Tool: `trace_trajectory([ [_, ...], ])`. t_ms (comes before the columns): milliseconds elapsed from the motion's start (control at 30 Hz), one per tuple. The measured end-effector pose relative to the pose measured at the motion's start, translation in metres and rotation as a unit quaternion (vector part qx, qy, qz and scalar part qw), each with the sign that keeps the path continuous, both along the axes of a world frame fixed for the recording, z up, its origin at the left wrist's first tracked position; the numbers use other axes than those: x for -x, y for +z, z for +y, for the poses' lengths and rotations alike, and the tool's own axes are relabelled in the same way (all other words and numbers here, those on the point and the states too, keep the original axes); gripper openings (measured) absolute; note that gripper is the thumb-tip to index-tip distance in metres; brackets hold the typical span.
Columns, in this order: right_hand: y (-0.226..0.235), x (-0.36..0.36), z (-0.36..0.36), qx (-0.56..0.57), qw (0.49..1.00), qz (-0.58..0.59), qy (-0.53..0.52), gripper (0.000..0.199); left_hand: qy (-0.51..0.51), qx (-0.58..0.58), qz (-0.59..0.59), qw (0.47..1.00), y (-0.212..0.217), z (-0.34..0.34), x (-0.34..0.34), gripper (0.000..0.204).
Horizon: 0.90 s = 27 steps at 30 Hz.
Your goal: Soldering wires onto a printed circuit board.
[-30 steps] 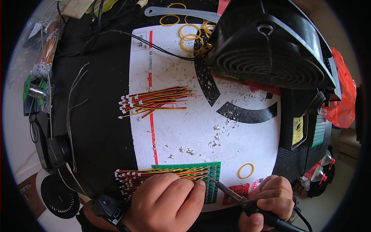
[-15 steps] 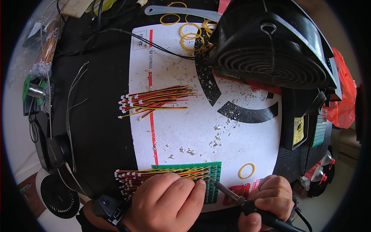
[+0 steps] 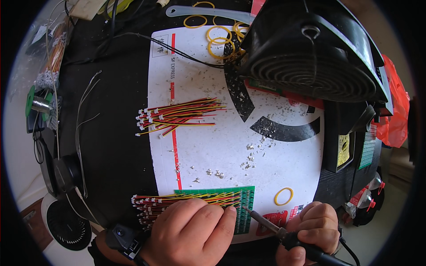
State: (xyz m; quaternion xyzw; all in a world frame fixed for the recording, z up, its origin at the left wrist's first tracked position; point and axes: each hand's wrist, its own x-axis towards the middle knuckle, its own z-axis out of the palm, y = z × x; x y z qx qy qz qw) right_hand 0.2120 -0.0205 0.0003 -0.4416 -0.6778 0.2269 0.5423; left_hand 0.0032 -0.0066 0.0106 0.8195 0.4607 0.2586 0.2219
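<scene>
My right hand (image 3: 314, 228) is closed around the handle of a soldering iron (image 3: 269, 224). The iron's tip points up and left, over a green circuit board (image 3: 245, 221) at the near edge of a white sheet. Red, yellow and black wires with white plugs (image 3: 177, 198) lie in rows across the board. Over these rows rests my left hand (image 3: 195, 230), fingers curled and pressed together at the wire ends near the iron's tip; its palm side is hidden. Beyond it a loose bundle of similar wires (image 3: 177, 116) lies on the sheet.
A black fan-like unit (image 3: 310, 57) stands at far right, a yellow sponge in a holder (image 3: 343, 150) below it. Solder crumbs (image 3: 216, 173) dot the white sheet (image 3: 199, 150). Yellow rubber bands (image 3: 220, 48) lie farther back. A solder spool (image 3: 41, 105) stands at left.
My right hand and the soldering iron have shifted slightly to the right, and the tip sits a little farther from my left fingertips. My left hand stays in place.
</scene>
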Motion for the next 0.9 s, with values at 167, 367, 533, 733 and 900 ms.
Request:
trace_trajectory([
  [167, 0.003, 0.0, 0.002, 0.029, 0.999, -0.018, 0.026, 0.025, 0.004, 0.003, -0.001, 1.0, 0.0, 0.0, 0.002, 0.01],
  [367, 0.012, -0.006, 0.0, 0.028, 0.999, -0.038, 0.016, 0.025, 0.0, -0.005, -0.025, 1.0, -0.003, 0.002, -0.002, 0.009],
  [533, 0.004, -0.002, 0.001, 0.042, 0.998, -0.022, 0.039, 0.024, -0.017, -0.009, 0.013, 1.0, -0.011, -0.002, 0.008, 0.014],
  [733, 0.005, -0.004, 0.0, 0.035, 0.999, -0.014, 0.034, 0.023, 0.002, 0.001, -0.004, 1.0, 0.0, 0.0, 0.0, 0.009],
  [900, 0.006, -0.004, 0.001, 0.039, 0.998, -0.02, 0.037, 0.024, -0.006, 0.001, 0.001, 1.0, 0.0, 0.002, 0.001, 0.009],
])
